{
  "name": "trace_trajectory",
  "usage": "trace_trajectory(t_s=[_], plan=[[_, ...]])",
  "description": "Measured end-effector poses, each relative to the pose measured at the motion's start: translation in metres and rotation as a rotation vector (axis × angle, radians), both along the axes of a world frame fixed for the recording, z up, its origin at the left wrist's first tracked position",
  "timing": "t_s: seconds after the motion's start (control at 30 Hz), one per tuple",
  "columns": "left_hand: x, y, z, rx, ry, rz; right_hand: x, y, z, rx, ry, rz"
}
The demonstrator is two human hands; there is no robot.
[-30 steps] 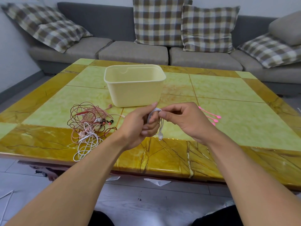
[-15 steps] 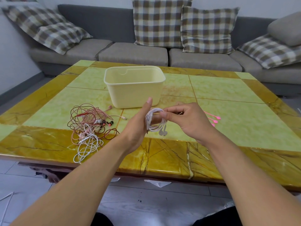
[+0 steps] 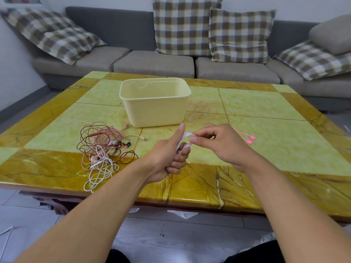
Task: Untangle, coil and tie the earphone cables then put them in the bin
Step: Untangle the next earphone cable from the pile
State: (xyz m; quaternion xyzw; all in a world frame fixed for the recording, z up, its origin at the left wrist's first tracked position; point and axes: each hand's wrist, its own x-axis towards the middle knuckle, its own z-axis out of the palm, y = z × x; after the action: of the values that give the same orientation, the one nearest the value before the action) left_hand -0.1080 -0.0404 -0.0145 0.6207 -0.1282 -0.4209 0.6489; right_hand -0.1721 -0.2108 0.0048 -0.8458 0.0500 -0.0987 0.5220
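I look down on the marble-patterned table, and the cream bin stands upright just beyond my hands, open side up, slightly left of the gap between them. To the left lies the tangled heap of earphone cables, pink, dark red and white, not yet sorted. My left hand curls round the white coil, thumb raised. My right hand pinches the coil's top loop between thumb and forefinger, so both hands meet on it above the table's near edge. The coil's long axis runs roughly up and down through the left fist. The pink ties lie on the table just beyond my right hand, so I judge that hand the better one to fetch a tie.
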Motion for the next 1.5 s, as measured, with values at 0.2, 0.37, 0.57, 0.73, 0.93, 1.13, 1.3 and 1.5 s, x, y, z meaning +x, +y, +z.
trace_trajectory(t_s=[0.2, 0.37, 0.57, 0.73, 0.93, 1.13, 1.3, 1.5], plan=[[-0.005, -0.012, -0.008, 0.143, -0.008, 0.045, -0.006, -0.008, -0.015, 0.06, 0.052, -0.102], [-0.009, -0.031, -0.013, 0.296, -0.334, 0.013, -0.016, -0.015, -0.013, 0.17, 0.117, -0.076], [-0.012, -0.042, -0.018, 0.235, -0.262, 0.004, -0.026, -0.024, -0.008, 0.01, 0.072, -0.102], [-0.01, -0.05, -0.023, 0.337, -0.108, -0.004, -0.032, -0.037, -0.01, -0.181, 0.115, -0.108], [-0.011, -0.071, -0.024, 0.406, -0.451, 0.111, -0.034, -0.05, -0.02, -0.098, 0.112, -0.16], [-0.006, -0.077, -0.025, 0.386, -0.613, 0.041, -0.029, -0.055, -0.025, 0.077, 0.039, -0.228], [0.0, -0.085, -0.027, 0.395, -0.494, 0.12, -0.021, -0.07, -0.034, 0.102, -0.051, -0.42], [0.008, -0.08, -0.035, 0.402, -0.404, 0.308, -0.017, -0.106, -0.063, -0.33, 0.216, -0.594]])
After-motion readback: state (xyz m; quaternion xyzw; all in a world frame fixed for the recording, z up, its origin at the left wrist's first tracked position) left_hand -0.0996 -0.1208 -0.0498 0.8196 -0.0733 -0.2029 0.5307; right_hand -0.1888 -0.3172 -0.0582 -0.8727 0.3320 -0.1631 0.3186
